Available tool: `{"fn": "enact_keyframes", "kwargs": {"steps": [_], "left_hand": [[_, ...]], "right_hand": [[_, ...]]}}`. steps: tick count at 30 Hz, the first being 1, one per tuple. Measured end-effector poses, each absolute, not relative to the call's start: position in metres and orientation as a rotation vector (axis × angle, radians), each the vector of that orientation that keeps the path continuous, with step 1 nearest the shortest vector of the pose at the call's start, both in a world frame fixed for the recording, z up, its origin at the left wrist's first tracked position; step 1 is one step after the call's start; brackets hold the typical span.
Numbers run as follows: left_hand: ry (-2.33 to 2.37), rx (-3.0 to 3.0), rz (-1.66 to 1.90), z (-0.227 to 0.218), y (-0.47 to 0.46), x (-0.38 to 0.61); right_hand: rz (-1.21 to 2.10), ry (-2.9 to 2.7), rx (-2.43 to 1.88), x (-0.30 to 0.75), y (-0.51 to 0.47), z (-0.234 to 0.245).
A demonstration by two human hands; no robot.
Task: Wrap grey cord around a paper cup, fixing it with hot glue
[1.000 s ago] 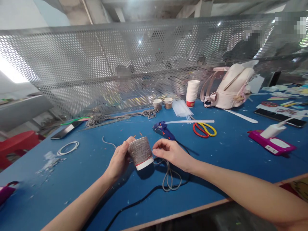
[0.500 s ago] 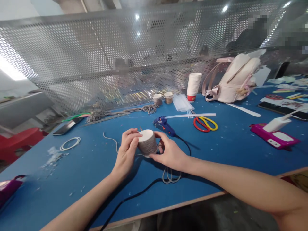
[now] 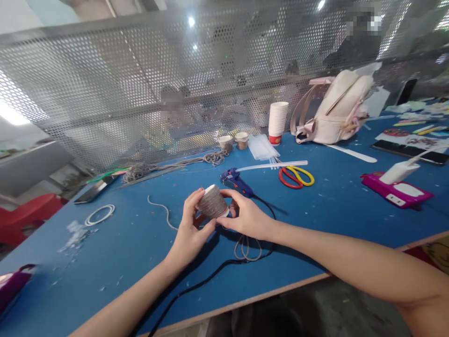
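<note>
Between my two hands is a paper cup (image 3: 212, 203) wound with grey cord, tipped on its side above the blue table. My left hand (image 3: 195, 220) curls round its left end, fingers over the top and thumb underneath. On the other side my right hand (image 3: 242, 214) grips the lower right end, where a bit of white and red shows. A loose tail of grey cord (image 3: 162, 206) lies left of the cup, and loops of cord (image 3: 247, 248) rest below my right hand. Just beyond sits a blue glue gun (image 3: 235, 181) with a long clear glue stick.
Red-and-yellow-handled scissors (image 3: 296, 178) lie right of the glue gun. Farther back stand two cord-wrapped cups (image 3: 242, 140), stacked paper cups (image 3: 278, 122) and a pale backpack (image 3: 336, 117). A purple power strip (image 3: 398, 189) is at right. A black cable (image 3: 206, 276) crosses the front.
The wrapped cup has been tilted and turned, so its white end shows less and its cord-covered side more. My left thumb has shifted from the white end to beneath the cup.
</note>
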State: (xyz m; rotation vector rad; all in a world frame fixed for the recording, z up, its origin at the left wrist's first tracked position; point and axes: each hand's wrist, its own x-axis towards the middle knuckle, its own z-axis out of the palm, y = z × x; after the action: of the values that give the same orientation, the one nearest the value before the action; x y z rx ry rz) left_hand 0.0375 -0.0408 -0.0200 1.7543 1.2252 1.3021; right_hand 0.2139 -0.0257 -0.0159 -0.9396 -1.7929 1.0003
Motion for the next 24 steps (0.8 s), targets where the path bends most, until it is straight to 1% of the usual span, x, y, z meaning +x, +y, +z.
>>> {"fn": "enact_keyframes", "kwargs": {"steps": [3,5,11,15,18,24], "left_hand": [[1.206,1.758,1.278,-0.0179,-0.0407,0.0356],[1.23,1.785,1.299,-0.017,-0.0408,0.0345],[1.257,1.863,1.371,-0.0179,-0.0378,0.0312],[1.239,1.876,1.39,-0.0199,-0.0361,0.0309],[1.219,1.846,1.378,-0.0206,-0.0363,0.0313],[1.178,1.853,1.339,-0.0226,-0.0367,0.0293]], "right_hand": [[1.036,-1.84,-0.938,0.218,-0.0266,-0.0118],[0.943,-1.86,-0.969,0.2198,-0.0276,-0.0112],[0.245,-1.935,-0.858,0.2214,-0.0284,-0.019],[-0.013,-1.978,-0.825,0.2209,-0.029,-0.0204],[-0.065,-1.984,-0.816,0.2205,-0.0305,-0.0192],[-0.029,-1.949,-0.834,0.2196,-0.0311,-0.02]]}}
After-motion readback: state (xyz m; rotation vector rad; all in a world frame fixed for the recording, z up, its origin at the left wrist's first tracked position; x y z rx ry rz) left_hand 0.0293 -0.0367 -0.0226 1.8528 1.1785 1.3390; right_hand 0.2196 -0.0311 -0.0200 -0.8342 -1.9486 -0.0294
